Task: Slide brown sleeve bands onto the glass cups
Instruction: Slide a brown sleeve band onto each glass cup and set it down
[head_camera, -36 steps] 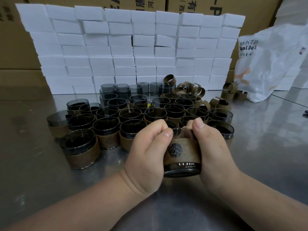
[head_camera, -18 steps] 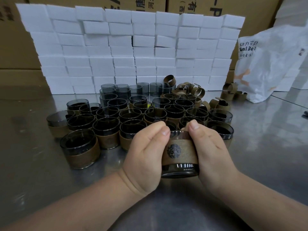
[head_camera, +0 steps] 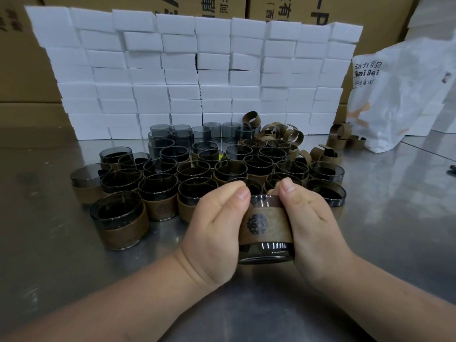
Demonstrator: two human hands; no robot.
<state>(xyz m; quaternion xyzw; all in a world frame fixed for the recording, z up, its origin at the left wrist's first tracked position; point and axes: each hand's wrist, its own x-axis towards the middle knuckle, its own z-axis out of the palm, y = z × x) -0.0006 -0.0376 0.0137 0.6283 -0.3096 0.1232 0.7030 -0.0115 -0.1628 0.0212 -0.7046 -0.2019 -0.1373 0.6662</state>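
Note:
A smoky glass cup (head_camera: 266, 253) is held between both hands just above the steel table. A brown sleeve band (head_camera: 267, 224) with a dark round emblem wraps its middle, with bare glass showing above and below. My left hand (head_camera: 217, 228) grips the cup's left side, thumb on the band's upper edge. My right hand (head_camera: 313, 223) grips the right side the same way. Behind them stand several sleeved cups (head_camera: 160, 193), several bare cups (head_camera: 182, 137) further back, and a heap of loose brown bands (head_camera: 283, 134).
A wall of stacked white boxes (head_camera: 192, 75) runs across the back of the steel table (head_camera: 49, 255). A white plastic bag (head_camera: 404, 95) stands at the right, with more loose bands (head_camera: 345, 139) beside it. Cardboard cartons (head_camera: 24, 70) stand behind.
The band has slid down the cup toward me, so more dark glass now shows above it. Both thumbs followed its upper edge. The cup has shifted slightly left.

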